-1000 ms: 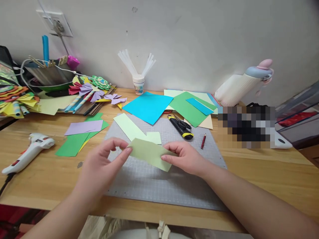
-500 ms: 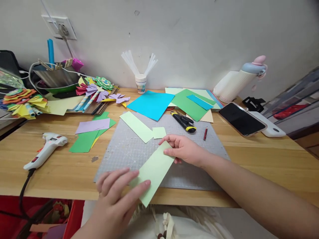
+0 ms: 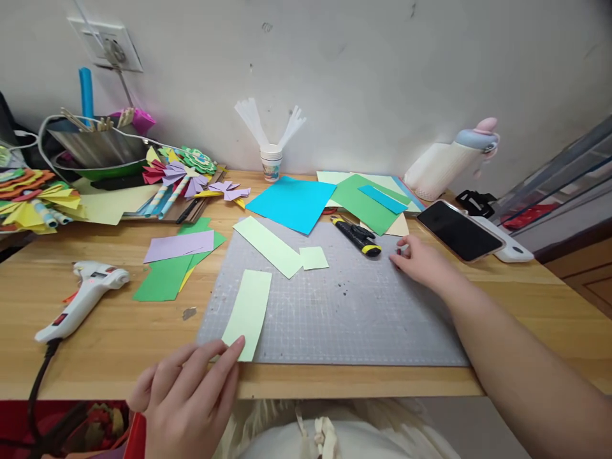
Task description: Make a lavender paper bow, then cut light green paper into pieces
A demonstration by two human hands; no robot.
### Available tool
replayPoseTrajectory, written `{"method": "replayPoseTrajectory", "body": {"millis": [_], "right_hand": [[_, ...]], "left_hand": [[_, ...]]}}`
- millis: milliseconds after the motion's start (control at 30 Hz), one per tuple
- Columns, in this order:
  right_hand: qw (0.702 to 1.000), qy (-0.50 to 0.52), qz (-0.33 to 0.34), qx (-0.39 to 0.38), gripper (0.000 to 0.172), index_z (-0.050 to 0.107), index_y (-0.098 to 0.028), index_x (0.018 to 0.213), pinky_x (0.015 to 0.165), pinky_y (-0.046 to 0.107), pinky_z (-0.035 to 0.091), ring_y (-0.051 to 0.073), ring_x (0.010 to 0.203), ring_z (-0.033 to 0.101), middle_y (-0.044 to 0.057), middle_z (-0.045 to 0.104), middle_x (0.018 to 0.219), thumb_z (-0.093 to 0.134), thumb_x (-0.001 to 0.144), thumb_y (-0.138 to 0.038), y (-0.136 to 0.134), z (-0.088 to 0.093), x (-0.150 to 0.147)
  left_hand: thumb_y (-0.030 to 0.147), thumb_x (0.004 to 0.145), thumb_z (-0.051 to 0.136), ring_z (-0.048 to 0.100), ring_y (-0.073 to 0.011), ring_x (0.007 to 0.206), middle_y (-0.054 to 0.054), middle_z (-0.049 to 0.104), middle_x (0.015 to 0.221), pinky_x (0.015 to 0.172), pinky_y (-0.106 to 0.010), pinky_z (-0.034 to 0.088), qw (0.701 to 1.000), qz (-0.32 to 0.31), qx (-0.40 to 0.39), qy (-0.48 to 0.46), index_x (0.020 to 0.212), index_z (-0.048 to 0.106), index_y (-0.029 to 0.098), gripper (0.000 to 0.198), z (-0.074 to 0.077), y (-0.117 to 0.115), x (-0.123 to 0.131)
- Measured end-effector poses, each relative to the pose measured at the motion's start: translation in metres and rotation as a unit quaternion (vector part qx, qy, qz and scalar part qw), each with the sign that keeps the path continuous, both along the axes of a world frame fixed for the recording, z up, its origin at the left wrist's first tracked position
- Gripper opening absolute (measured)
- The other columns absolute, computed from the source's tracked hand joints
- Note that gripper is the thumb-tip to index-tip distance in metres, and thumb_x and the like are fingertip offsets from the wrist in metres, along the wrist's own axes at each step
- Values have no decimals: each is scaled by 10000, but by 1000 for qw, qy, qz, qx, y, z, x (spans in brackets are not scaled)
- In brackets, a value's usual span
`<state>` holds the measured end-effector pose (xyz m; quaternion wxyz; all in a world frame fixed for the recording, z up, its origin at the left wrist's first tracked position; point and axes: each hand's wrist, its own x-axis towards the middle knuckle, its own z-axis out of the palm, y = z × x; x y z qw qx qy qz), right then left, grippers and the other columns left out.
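My left hand (image 3: 189, 392) is at the mat's front left corner, with its fingertips on the lower end of a light green paper strip (image 3: 251, 299). This strip bows slightly over the grey cutting mat (image 3: 373, 325). To the right, the fingers of my right hand (image 3: 417, 260) pinch a short dark red pencil (image 3: 398, 252), mostly hidden by them. A black and yellow utility knife (image 3: 356, 237) lies just left of that hand. Another light green strip (image 3: 270, 247) and a small light green piece (image 3: 314, 257) rest on the mat.
A white glue gun (image 3: 81, 299) lies at left, beside green and purple paper pieces (image 3: 179, 247). Behind the mat are a blue sheet (image 3: 291, 204), green paper (image 3: 368, 207) and a paper cup (image 3: 271, 164) of white strips. A phone (image 3: 459, 229) leans at right.
My right hand has let go of the light green strip and moved right to the pencil. My left hand has shifted left and down with the strip, which has turned more upright.
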<state>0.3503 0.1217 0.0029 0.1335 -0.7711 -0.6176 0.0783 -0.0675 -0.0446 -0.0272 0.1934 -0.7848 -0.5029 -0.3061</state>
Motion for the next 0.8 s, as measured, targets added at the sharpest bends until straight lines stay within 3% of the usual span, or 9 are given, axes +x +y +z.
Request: {"method": "replayPoseTrajectory", "body": {"millis": [133, 200, 267, 333, 433, 533, 633, 700, 800], "right_hand": [[998, 47, -30, -1, 215, 599, -202, 894, 545, 336, 362, 210, 568, 541, 35, 595, 642, 603, 680, -188, -5, -4, -5], [995, 84, -45, 17, 137, 603, -208, 867, 548, 366, 379, 220, 569, 544, 66, 593, 652, 573, 737, -239, -13, 9, -8], [986, 156, -36, 55, 224, 582, -249, 999, 538, 372, 389, 211, 581, 554, 80, 595, 705, 435, 865, -353, -22, 26, -16], [909, 411, -13, 72, 174, 590, -283, 915, 495, 375, 344, 201, 596, 576, 109, 614, 753, 477, 864, -405, -30, 40, -33], [842, 537, 27, 37, 189, 581, -299, 899, 557, 334, 438, 206, 757, 661, 86, 680, 908, 684, 765, -385, -42, 48, -82], [851, 492, 175, -55, 237, 555, -250, 871, 707, 403, 553, 257, 848, 700, 77, 729, 889, 661, 817, -455, -54, 42, -148], [844, 366, 380, -101, 177, 595, -256, 990, 888, 433, 535, 255, 1082, 657, 90, 701, 1160, 463, 962, -371, -64, 32, -203], [804, 258, 525, -108, 173, 602, -243, 1051, 1081, 476, 399, 252, 1257, 548, 88, 637, 1301, 457, 965, -285, -66, 24, -225], [764, 149, 619, -102, 250, 560, -212, 1187, 1191, 501, 222, 236, 1386, 394, 67, 524, 1434, 418, 989, -264, -66, 12, -236]], "left_hand": [[153, 804, 647, 574, -232, 850, -38, 707, 922, 799, -367, 391, 998, 44, -26, -27, 1090, 698, 263, 310, -6, -5, -2], [164, 806, 647, 569, -229, 847, -37, 699, 928, 812, -372, 388, 997, 61, -32, -41, 1097, 698, 270, 314, -8, -6, -5], [164, 808, 649, 561, -228, 850, -38, 696, 943, 807, -371, 386, 996, 65, -42, -48, 1106, 698, 273, 321, -9, -6, -10], [156, 811, 647, 551, -224, 848, -29, 700, 950, 795, -363, 385, 996, 55, -52, -45, 1121, 693, 283, 338, -9, -5, -14], [149, 815, 643, 544, -222, 853, -12, 713, 948, 800, -360, 377, 997, 42, -54, -29, 1155, 679, 290, 369, -6, -2, -19], [148, 830, 625, 537, -225, 870, -13, 721, 956, 790, -360, 367, 997, 44, -58, -28, 1150, 684, 267, 346, -1, 0, -20], [152, 861, 587, 529, -219, 867, -12, 728, 934, 768, -353, 358, 995, 43, -71, -51, 1095, 706, 258, 283, 3, 2, -16], [171, 883, 558, 530, -220, 864, -13, 734, 931, 768, -359, 352, 992, 51, -82, -80, 1051, 721, 257, 250, 6, 4, -11], [202, 910, 513, 538, -233, 893, -9, 744, 963, 763, -372, 340, 987, 71, -102, -106, 1010, 732, 259, 247, 7, 5, -6]]}}
